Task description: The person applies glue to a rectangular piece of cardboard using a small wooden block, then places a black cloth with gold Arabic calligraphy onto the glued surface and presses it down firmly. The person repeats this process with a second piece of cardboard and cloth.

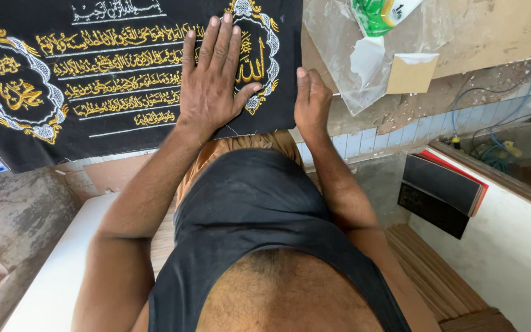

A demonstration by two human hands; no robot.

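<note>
Worktop (pixel 364 120): rough, worn surface, brownish w/ pale chipped patches; front edge faced w/ light blue tiles (pixel 370 142).

Lying directly on it:
- black embroidered cloth (pixel 124 67), gold + silver stitching, spread flat over left part; lower edge hangs over front edge.
- clear plastic sheet (pixel 345 55), crumpled, just right of cloth.
- green-white packet (pixel 379 15) under/inside plastic, at far edge.
- tan cardboard piece (pixel 410 74), by plastic's right edge.
- large brown board (pixel 499 31), far right.

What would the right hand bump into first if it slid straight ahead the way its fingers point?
The right hand points up along the black cloth's edge. Going straight on, it would probably first meet the clear plastic sheet on the table, though how close that lies is unclear.
</note>
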